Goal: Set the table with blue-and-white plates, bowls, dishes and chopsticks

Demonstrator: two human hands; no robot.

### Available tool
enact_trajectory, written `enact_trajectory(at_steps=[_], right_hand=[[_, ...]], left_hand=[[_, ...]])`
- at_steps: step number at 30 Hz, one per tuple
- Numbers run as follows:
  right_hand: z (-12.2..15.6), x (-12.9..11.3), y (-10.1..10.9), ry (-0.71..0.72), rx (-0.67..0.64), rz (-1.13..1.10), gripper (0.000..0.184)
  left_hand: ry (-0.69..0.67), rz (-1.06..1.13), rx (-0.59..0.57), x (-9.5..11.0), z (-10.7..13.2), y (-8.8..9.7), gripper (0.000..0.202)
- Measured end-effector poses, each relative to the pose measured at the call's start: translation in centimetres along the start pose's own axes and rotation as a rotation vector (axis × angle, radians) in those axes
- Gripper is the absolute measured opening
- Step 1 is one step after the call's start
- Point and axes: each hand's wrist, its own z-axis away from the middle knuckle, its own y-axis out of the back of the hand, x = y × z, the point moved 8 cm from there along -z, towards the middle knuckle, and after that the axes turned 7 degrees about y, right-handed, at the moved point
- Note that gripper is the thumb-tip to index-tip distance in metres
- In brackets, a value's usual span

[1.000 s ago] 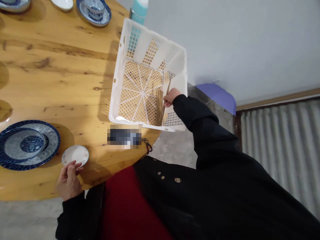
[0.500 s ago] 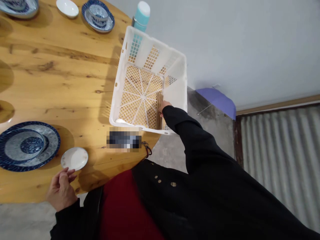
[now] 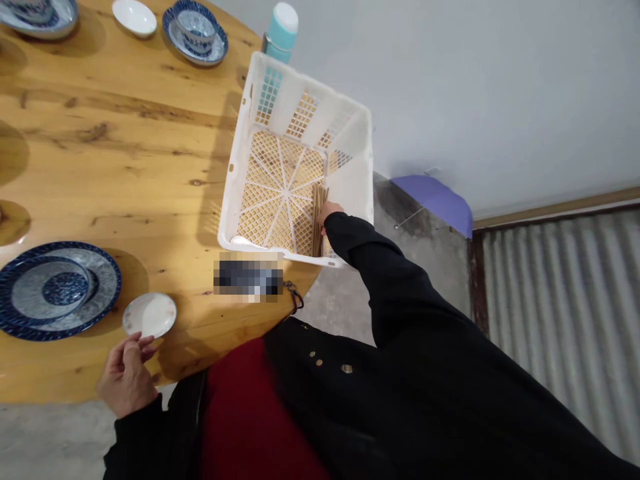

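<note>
A bundle of brown chopsticks (image 3: 317, 223) lies along the right side inside a white plastic basket (image 3: 231, 167). My right hand (image 3: 331, 212) reaches over the basket's side and closes on the chopsticks; the sleeve and the hand's back hide most of its fingers. A few stick ends fan apart just above that hand. My left hand (image 3: 129, 375) is at the table's near edge, its fingers loosely bent and apart, holding nothing. Its fingertips overlap the rim of a small white dish (image 3: 150, 315); whether they touch it I cannot tell.
On the wooden table (image 3: 150, 160) are a blue-patterned plate with a bowl (image 3: 63, 290), another bowl on a plate (image 3: 196, 33), a white dish (image 3: 134, 17) and a turquoise flask (image 3: 281, 37). A pixelated dark object (image 3: 249, 277) lies before the basket. A purple umbrella (image 3: 435, 200) is on the floor.
The upper ends of the chopsticks by my right hand have spread slightly, with a few sticks standing apart from the bundle. My left hand has hardly moved.
</note>
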Motion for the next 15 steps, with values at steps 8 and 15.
enact_trajectory(at_steps=[8, 15], right_hand=[[0.1, 0.0, 0.3, -0.039, -0.058, 0.096, 0.042], [1.0, -0.8, 0.7, -0.047, -0.062, 0.121, 0.046]], left_hand=[[0.033, -0.021, -0.016, -0.6, 0.6, 0.2, 0.033], [0.051, -0.009, -0.007, -1.1, 0.8, 0.2, 0.031]])
